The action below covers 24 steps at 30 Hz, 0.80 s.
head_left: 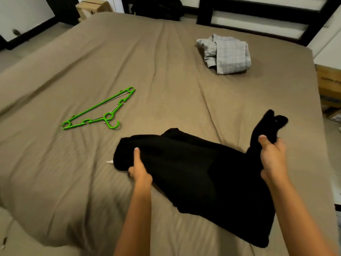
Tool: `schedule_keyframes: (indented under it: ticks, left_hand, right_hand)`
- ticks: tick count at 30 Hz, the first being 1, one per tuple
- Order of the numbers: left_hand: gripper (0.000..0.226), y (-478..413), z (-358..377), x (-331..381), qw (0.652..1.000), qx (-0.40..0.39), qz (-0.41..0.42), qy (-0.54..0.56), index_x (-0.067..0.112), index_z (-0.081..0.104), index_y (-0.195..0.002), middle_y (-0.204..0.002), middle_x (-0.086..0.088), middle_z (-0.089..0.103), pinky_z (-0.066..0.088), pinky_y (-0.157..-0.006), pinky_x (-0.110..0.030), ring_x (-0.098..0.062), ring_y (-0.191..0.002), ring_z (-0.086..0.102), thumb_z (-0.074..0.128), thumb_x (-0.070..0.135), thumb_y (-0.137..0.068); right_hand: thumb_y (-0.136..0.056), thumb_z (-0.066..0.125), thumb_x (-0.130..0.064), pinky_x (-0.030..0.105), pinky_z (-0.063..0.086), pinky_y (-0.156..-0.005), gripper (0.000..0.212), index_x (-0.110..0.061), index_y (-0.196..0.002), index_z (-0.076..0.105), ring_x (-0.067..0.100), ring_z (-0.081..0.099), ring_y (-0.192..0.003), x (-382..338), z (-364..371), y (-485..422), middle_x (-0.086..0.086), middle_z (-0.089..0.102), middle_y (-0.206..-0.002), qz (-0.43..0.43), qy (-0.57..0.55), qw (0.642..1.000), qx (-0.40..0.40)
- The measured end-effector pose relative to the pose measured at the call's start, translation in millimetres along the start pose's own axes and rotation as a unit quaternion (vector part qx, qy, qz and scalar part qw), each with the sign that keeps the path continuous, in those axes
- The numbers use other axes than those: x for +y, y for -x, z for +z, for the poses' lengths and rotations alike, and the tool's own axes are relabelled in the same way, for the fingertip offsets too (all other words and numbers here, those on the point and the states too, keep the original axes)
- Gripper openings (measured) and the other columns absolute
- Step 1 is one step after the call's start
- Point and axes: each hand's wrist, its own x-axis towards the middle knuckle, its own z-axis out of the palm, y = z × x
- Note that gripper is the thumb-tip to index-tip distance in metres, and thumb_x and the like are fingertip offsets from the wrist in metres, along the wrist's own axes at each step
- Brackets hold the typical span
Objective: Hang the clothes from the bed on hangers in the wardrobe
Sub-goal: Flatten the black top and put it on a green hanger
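So the black garment (pixel 193 163) is spread across the near side of the bed (pixel 166 80), and both hands are on it. The left grip (pixel 140 170) is closed on the left edge, thumb on top and fingers tucked underneath. The right grip (pixel 273 156) is clenched round a bunched-up end that sticks up off the sheet. My guess is that holding two far-apart spots like that is about opening it out and finding which end is which, because you can't get a hanger into a crumpled lump. It's plain black and pretty blurry, so I honestly can't tell if it's a shirt or trousers. The green hanger (pixel 99 105) is lying flat on the bed off to the left, well apart from the garment. That makes sense as a staging spot: easy to grab once the garment is sorted. It might actually be more than one hanger stacked, hard to say. The grey checked garment (pixel 228 54) sits folded at the far side of the bed, untouched, so it looks like it's waiting its turn. No wardrobe in view, and nothing here is on a hanger yet, so plenty left to do.
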Motion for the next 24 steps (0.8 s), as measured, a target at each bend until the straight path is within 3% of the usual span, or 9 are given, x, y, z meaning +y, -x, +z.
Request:
schedule_keyframes:
  ticks: [2,5,9,10,13,15,17,19,24]
  left_hand:
    - [0.077,-15,-19,4,0.986,-0.075,-0.087,0.121,0.014,0.044,-0.139,-0.135,-0.012,0.052,0.05,-0.093,-0.044,-0.032,-0.116,0.055,0.07,0.051,-0.077]
    - [0.062,-29,-30,9,0.978,-0.143,-0.094,0.12,0.016,0.047,-0.138,-0.136,-0.011,0.052,0.039,-0.106,-0.046,-0.032,-0.12,0.052,0.062,0.046,-0.086]
    - [0.02,-37,-23,29,0.971,-0.224,-0.016,0.083,0.015,0.075,-0.095,-0.102,-0.004,0.072,0.055,-0.074,-0.032,-0.019,-0.083,0.07,0.055,0.019,-0.091]
    - [0.02,-45,-22,33,0.974,-0.213,0.032,0.076,0.015,0.072,-0.102,-0.104,-0.005,0.072,0.057,-0.071,-0.03,-0.019,-0.086,0.069,0.058,0.013,-0.089]
    - [0.053,-69,-27,46,0.975,-0.17,0.122,0.072,0.018,0.051,-0.13,-0.124,-0.008,0.062,0.056,-0.083,-0.035,-0.021,-0.102,0.065,0.065,0.002,-0.081]
    - [0.058,-79,-37,49,0.975,-0.208,0.071,0.024,0.021,0.05,-0.134,-0.13,-0.008,0.059,0.055,-0.088,-0.037,-0.022,-0.112,0.061,0.071,0.027,-0.079]
    - [0.058,-84,-48,46,0.972,-0.233,-0.012,-0.03,0.022,0.056,-0.129,-0.121,-0.003,0.065,0.055,-0.085,-0.034,-0.018,-0.109,0.062,0.06,0.054,-0.081]
    - [0.053,-89,-55,40,0.974,-0.222,-0.051,-0.014,0.024,0.062,-0.118,-0.106,0.0,0.071,0.056,-0.081,-0.035,-0.016,-0.101,0.064,0.052,0.062,-0.082]
    - [0.043,-81,-36,51,0.957,-0.276,-0.081,-0.026,0.014,0.063,-0.115,-0.099,-0.007,0.073,0.049,-0.092,-0.037,-0.02,-0.086,0.071,0.055,0.046,-0.088]
  right_hand:
    - [-0.093,0.052,-0.027,0.043,0.045,-0.095,0.032,-0.014,-0.121,0.05,0.031,0.057,-0.108,-4,29,17,0.013,0.06,-0.117,-0.034,0.05,0.998,-0.034]
    - [-0.094,0.05,-0.024,0.036,0.043,-0.091,0.033,-0.009,-0.123,0.048,0.034,0.056,-0.11,-7,77,48,0.017,0.059,-0.12,-0.09,0.125,0.984,-0.089]
    - [-0.097,0.045,-0.019,0.033,0.043,-0.086,0.034,0.0,-0.124,0.038,0.037,0.055,-0.112,-10,147,92,0.022,0.057,-0.122,-0.118,0.195,0.955,-0.188]
    - [-0.097,0.044,-0.018,0.035,0.044,-0.086,0.034,0.002,-0.123,0.037,0.038,0.055,-0.112,-9,163,101,0.025,0.057,-0.122,-0.125,0.201,0.949,-0.21]
    - [-0.097,0.045,-0.015,0.035,0.042,-0.09,0.031,0.004,-0.119,0.035,0.039,0.052,-0.116,-2,201,121,0.027,0.054,-0.125,-0.134,0.197,0.927,-0.291]
    - [-0.097,0.046,-0.013,0.034,0.042,-0.092,0.029,0.004,-0.117,0.034,0.039,0.051,-0.118,6,216,130,0.027,0.052,-0.127,-0.126,0.202,0.911,-0.337]
    - [-0.096,0.048,-0.014,0.039,0.044,-0.094,0.029,0.002,-0.116,0.035,0.039,0.052,-0.116,16,221,134,0.026,0.053,-0.126,-0.119,0.211,0.908,-0.343]
    - [-0.096,0.048,-0.017,0.042,0.047,-0.093,0.028,-0.003,-0.117,0.037,0.037,0.056,-0.111,25,217,132,0.022,0.056,-0.122,-0.109,0.2,0.921,-0.317]
    - [-0.093,0.05,-0.022,0.035,0.047,-0.075,0.016,-0.013,-0.105,0.045,0.031,0.062,-0.093,25,195,117,0.014,0.064,-0.104,-0.107,0.142,0.961,-0.213]
